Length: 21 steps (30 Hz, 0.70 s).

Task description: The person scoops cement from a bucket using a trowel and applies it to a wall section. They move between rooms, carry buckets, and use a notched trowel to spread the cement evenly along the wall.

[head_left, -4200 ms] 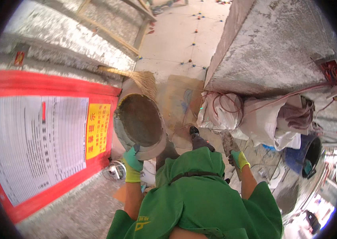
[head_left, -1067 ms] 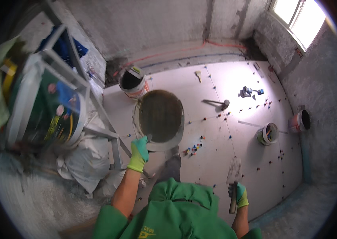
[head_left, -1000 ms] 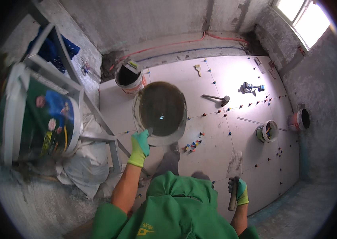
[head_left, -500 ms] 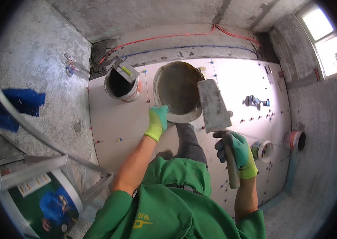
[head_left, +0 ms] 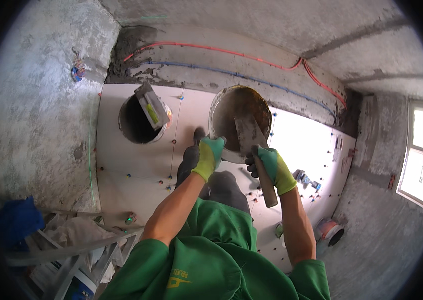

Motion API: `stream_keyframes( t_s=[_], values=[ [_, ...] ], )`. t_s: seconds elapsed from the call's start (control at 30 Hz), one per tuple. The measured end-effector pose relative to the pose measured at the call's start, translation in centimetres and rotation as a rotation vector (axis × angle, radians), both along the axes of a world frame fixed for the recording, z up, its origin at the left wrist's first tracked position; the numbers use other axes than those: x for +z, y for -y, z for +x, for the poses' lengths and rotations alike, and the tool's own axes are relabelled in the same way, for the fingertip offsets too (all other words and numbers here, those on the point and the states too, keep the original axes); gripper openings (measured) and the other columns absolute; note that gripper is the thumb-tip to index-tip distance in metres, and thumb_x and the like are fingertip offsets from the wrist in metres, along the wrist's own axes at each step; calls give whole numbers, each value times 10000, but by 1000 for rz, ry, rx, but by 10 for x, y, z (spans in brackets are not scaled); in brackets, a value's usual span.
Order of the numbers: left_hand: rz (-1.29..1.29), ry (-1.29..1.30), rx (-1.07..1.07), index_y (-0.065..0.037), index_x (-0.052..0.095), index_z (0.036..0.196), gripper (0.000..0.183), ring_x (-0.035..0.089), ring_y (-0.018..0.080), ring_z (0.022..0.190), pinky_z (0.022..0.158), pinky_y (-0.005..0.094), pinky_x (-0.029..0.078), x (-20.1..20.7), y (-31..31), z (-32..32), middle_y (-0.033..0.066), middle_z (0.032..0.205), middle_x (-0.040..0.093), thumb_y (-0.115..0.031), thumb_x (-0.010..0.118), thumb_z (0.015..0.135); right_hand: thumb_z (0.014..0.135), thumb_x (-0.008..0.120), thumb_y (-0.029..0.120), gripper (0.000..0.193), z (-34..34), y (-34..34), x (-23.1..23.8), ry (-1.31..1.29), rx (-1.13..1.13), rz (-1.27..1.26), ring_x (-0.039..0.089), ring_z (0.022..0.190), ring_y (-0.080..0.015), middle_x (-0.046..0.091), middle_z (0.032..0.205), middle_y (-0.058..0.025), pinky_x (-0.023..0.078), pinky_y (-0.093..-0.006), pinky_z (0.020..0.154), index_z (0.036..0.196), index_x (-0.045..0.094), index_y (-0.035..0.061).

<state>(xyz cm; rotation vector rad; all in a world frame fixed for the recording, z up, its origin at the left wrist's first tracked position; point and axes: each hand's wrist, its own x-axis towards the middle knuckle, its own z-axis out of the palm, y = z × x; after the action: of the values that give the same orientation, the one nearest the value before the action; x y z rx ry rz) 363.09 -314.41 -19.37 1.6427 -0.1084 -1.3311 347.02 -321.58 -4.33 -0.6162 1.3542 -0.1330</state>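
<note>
A mortar-stained bucket (head_left: 215, 118) stands tilted in front of me, its inside brownish and caked. My left hand (head_left: 212, 154), in a green and yellow work glove, is closed on its near rim. My right hand (head_left: 270, 170), gloved alike, grips the thick handle of a wide, flat-bladed trowel (head_left: 249, 134). The grey, mortar-smeared blade reaches over the near right rim into the bucket's mouth. What lies deep in the bucket is hard to make out.
To the left, a second bucket (head_left: 130, 120) has a notched-looking trowel (head_left: 152, 107) laid across its mouth. Pale floor tiles (head_left: 136, 162) carry small coloured spacers. A blue tool (head_left: 307, 180) and a bucket on its side (head_left: 329, 231) lie right. A metal ladder (head_left: 96, 255) stands lower left.
The trowel blade has gone from beside the bucket, on the right, into its mouth, and the bucket has tilted. My left hand stays on the rim. The view has turned.
</note>
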Motion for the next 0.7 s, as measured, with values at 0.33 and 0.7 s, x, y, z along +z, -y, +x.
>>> stream_keyframes(
  t_s=[0.33,0.7],
  values=[
    [113,114,-59,22,670,829,143,463,92,616,571,313,390,-22,145,74,-8,693,606,-111,638,786,966,461,270,339,95,153,71,17,188,-268,594,572,-138,615,760,-95,473,-264,484,1101,587,-15],
    [55,164,84,43,661,925,240,538,124,663,615,327,447,9,243,132,64,747,657,-139,617,774,974,415,224,308,147,255,22,-112,188,-31,619,603,-193,632,803,-129,506,-300,496,1002,575,-38]
  ],
)
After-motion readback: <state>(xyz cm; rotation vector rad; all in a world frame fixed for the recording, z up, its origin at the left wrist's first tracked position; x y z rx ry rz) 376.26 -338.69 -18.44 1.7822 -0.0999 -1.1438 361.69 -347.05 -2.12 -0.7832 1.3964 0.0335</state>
